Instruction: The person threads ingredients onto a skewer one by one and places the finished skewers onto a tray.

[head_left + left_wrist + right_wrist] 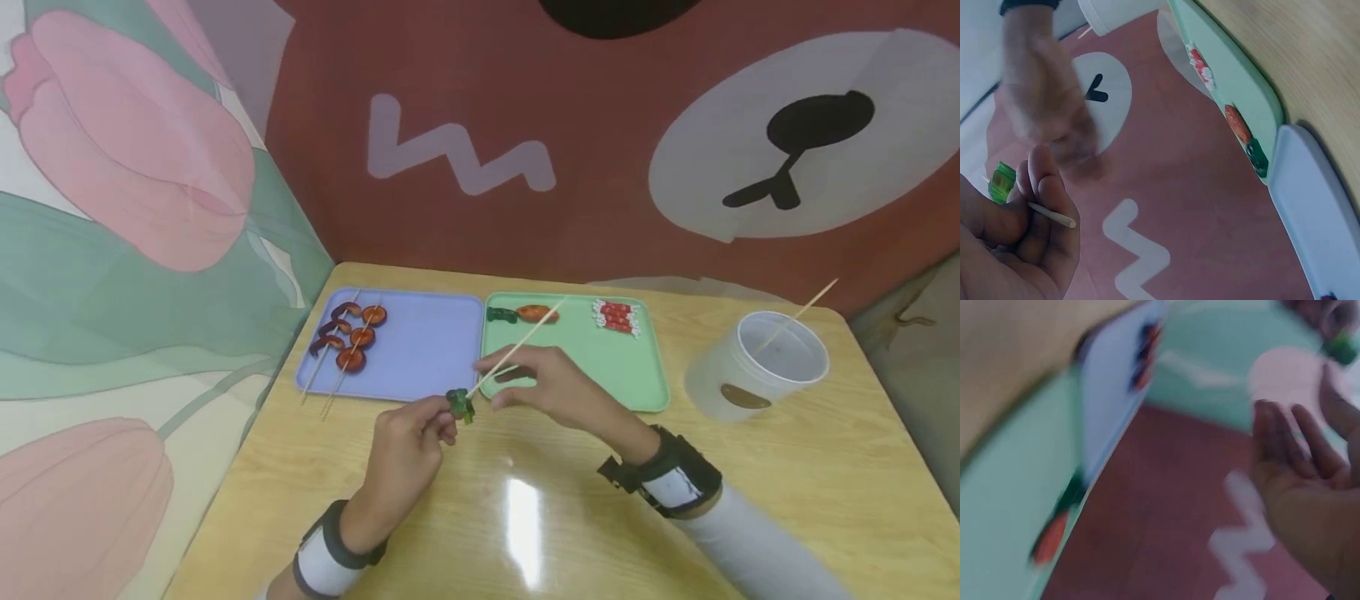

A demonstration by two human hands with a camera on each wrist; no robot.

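The left hand (405, 446) holds a stick (534, 333) bearing a green piece (461, 404); the right hand (558, 387) hovers beside it. Beyond, a blue tray (431, 342) bears two loaded skewers (363, 337) and a green tray (615, 371) small pieces (617, 317); a cup (716, 379) stands at right.

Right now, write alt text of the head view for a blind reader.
A left hand holds a skewer bearing a green piece, the empty right hand nearby. Beyond lie a lavender tray with two loaded skewers and a green tray; a white bucket at right holds a stick.
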